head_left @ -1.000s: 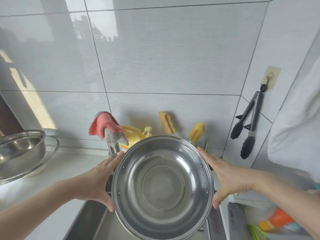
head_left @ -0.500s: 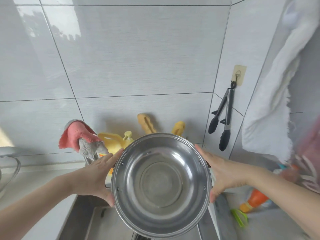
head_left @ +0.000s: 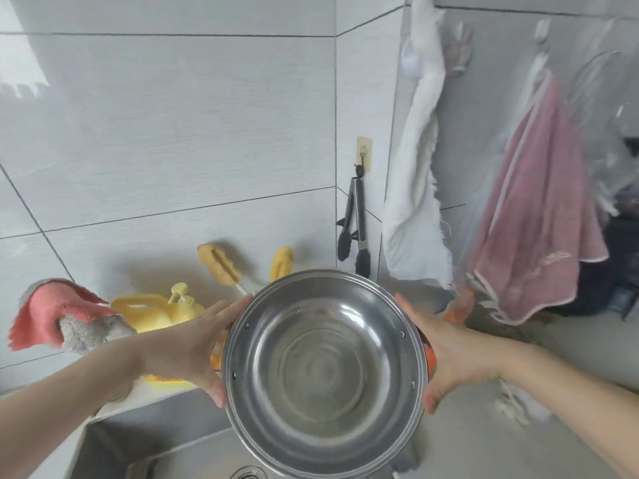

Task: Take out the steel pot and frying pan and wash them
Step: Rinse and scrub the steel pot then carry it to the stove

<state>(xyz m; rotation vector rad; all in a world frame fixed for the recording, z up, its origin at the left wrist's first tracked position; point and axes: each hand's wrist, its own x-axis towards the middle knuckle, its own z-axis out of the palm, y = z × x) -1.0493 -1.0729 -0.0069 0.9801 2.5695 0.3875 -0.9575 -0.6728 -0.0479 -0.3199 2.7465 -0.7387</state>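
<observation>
A round steel pot point(head_left: 325, 371) is held up in the air over the sink point(head_left: 145, 447), its shiny empty inside tipped toward me. My left hand point(head_left: 193, 347) grips its left side and my right hand point(head_left: 453, 354) grips its right side, fingers wrapped on the rim and outer wall. The pot's handles are hidden under my palms. No frying pan is in view.
Behind the pot stand a yellow soap dispenser point(head_left: 162, 309) and yellow sponge brushes point(head_left: 218, 264). A pink-and-grey cloth point(head_left: 65, 316) drapes over the tap at left. Black tongs point(head_left: 356, 229), a white towel point(head_left: 415, 188) and a pink towel point(head_left: 532, 236) hang on the right wall.
My view has swung to the right: the steel bowls at left have gone out of frame and the hanging towels have come in. The pot stays held between both hands, carried rightward.
</observation>
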